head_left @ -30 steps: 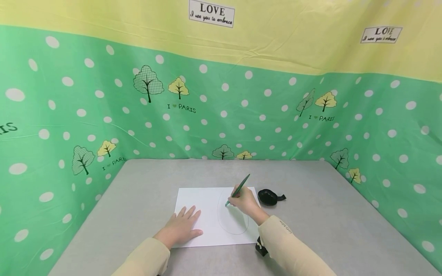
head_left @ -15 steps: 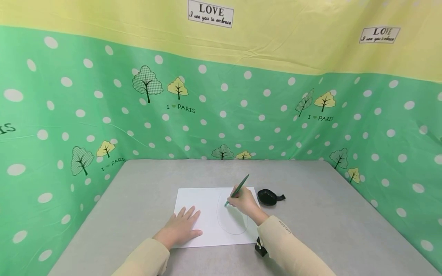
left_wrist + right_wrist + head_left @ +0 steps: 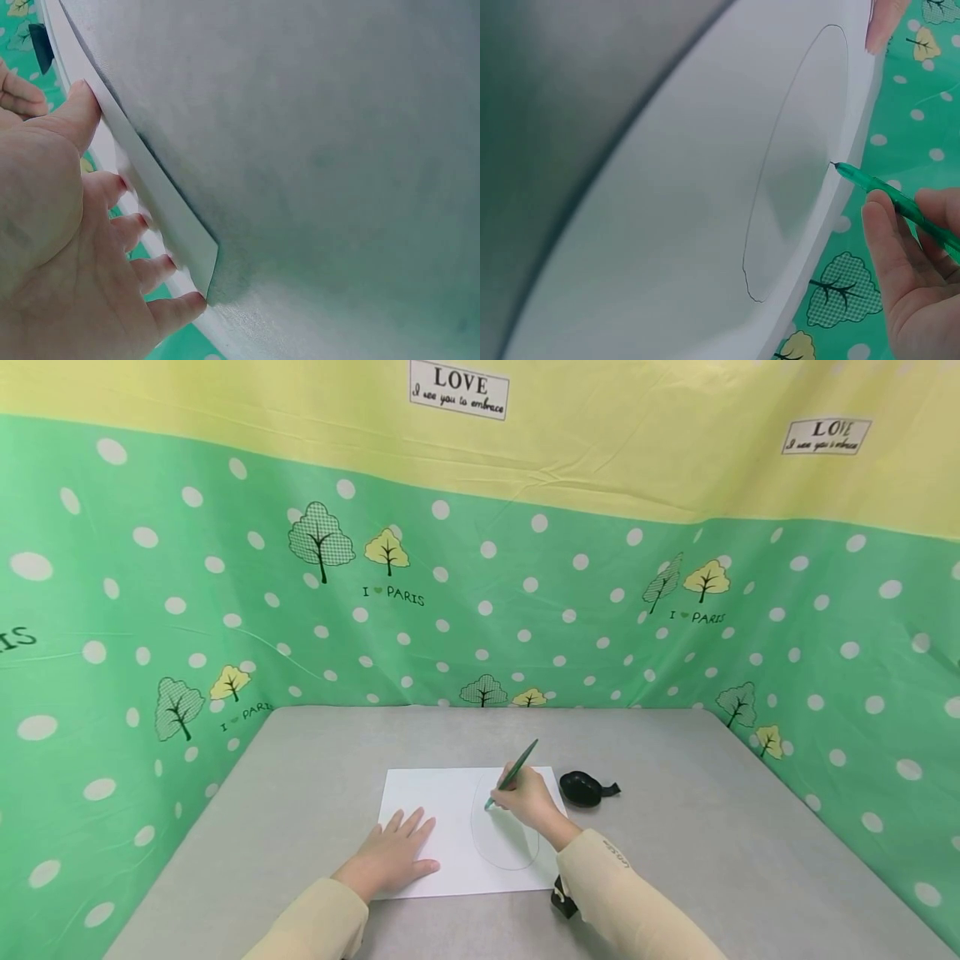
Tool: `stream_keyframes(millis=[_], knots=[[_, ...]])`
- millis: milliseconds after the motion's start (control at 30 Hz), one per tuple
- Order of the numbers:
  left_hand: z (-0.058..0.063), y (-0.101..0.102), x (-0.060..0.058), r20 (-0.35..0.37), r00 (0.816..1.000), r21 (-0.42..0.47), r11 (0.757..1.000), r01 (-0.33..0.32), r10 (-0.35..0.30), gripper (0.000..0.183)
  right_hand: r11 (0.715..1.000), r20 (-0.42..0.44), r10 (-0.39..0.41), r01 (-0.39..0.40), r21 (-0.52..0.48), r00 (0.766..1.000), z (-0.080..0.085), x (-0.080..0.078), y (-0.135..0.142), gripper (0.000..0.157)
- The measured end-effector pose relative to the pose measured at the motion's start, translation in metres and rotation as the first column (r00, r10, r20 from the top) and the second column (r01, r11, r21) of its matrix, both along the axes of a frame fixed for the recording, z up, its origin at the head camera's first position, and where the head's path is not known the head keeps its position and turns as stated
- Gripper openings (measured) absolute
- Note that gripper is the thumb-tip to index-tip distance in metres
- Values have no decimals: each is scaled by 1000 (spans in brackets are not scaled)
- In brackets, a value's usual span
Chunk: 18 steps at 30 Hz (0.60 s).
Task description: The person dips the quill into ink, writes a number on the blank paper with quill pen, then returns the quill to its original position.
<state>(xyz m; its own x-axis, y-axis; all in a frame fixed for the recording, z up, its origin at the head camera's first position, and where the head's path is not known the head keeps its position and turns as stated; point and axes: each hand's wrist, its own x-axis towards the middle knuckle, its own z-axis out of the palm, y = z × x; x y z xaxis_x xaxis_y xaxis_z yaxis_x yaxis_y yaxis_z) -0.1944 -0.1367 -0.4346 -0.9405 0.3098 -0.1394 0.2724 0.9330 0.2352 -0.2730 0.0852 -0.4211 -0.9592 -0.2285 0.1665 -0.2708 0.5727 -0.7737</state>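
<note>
A white sheet of paper [image 3: 450, 868] lies on the grey table, bearing a thin, large oval outline [image 3: 759, 180]. My left hand [image 3: 393, 853] rests flat on the paper's left part with its fingers spread; in the left wrist view the left hand [image 3: 90, 225] lies along the sheet's edge. My right hand [image 3: 528, 797] pinches a green pen [image 3: 517, 764] between thumb and fingers, its top end leaning up and to the right. In the right wrist view the pen [image 3: 900, 201] has its dark tip right at the paper, inside the oval.
A black rounded object with a short strap [image 3: 582, 789] lies just right of the paper. Another small black object [image 3: 563, 900] sits by the right sleeve at the paper's near corner. Green dotted cloth [image 3: 480, 610] hangs around the grey table [image 3: 300, 760].
My right hand and the pen have shifted slightly to the left over the paper, inside the oval. The left hand and the sheet stay in place.
</note>
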Motion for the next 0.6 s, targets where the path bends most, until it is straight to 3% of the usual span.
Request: stream_keyframes(millis=[600], knots=[[-1, -1, -1, 2, 1000, 6, 1000, 2, -2, 68, 1000, 11, 12, -13, 14, 1000, 1, 4, -7, 16]])
